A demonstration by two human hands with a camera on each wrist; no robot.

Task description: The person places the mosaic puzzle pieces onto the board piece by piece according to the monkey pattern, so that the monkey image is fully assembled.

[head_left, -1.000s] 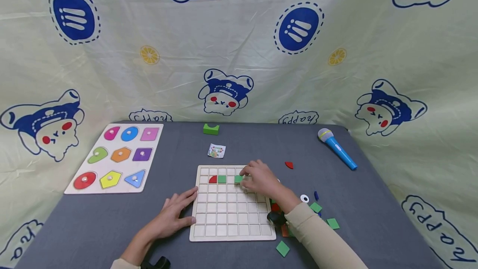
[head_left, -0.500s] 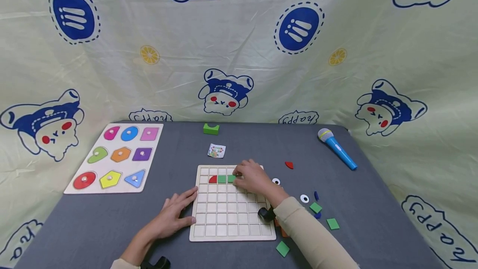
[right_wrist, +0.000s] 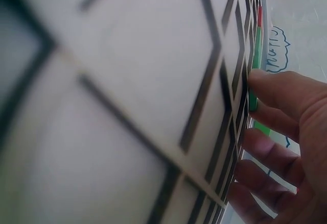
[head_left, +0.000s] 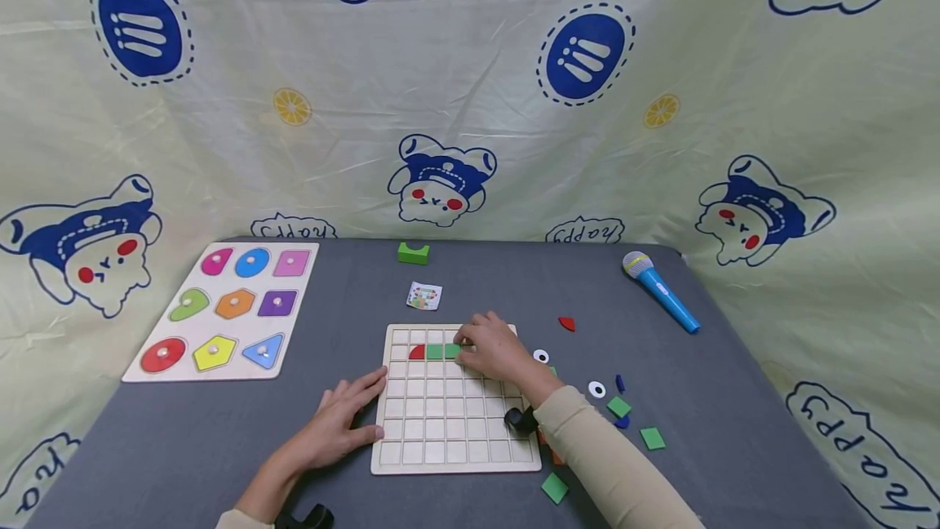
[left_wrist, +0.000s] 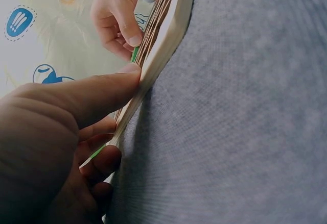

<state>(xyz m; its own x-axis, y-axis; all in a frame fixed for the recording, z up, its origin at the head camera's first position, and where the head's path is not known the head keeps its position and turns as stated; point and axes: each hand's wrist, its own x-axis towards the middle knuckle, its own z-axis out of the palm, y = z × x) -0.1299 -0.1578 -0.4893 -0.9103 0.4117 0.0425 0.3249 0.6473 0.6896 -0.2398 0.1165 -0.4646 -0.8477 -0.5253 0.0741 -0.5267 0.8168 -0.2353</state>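
A pale wooden grid board [head_left: 455, 431] lies on the grey table. In its second row from the far edge sit a red rounded tile [head_left: 417, 353] and a green square tile [head_left: 434, 352], side by side. My right hand [head_left: 501, 356] pinches another green square tile [head_left: 451, 351] at the right end of this row, against its neighbour. In the right wrist view the thumb and index finger hold that green tile [right_wrist: 253, 99] by its edge. My left hand [head_left: 339, 424] rests against the board's left edge, fingers extended; its thumb [left_wrist: 115, 89] touches the rim in the left wrist view.
Right of the board lie loose green tiles [head_left: 652, 438], white rings [head_left: 596, 389], blue pieces [head_left: 620, 383] and a red piece [head_left: 567, 323]. A toy microphone [head_left: 661, 292] lies far right. A shape puzzle [head_left: 228, 333], small card [head_left: 424, 296] and green block [head_left: 414, 253] are also there.
My right hand has slid left along the row with the green tile, bringing it up beside the other green tile. The left hand has stayed at the board's edge.
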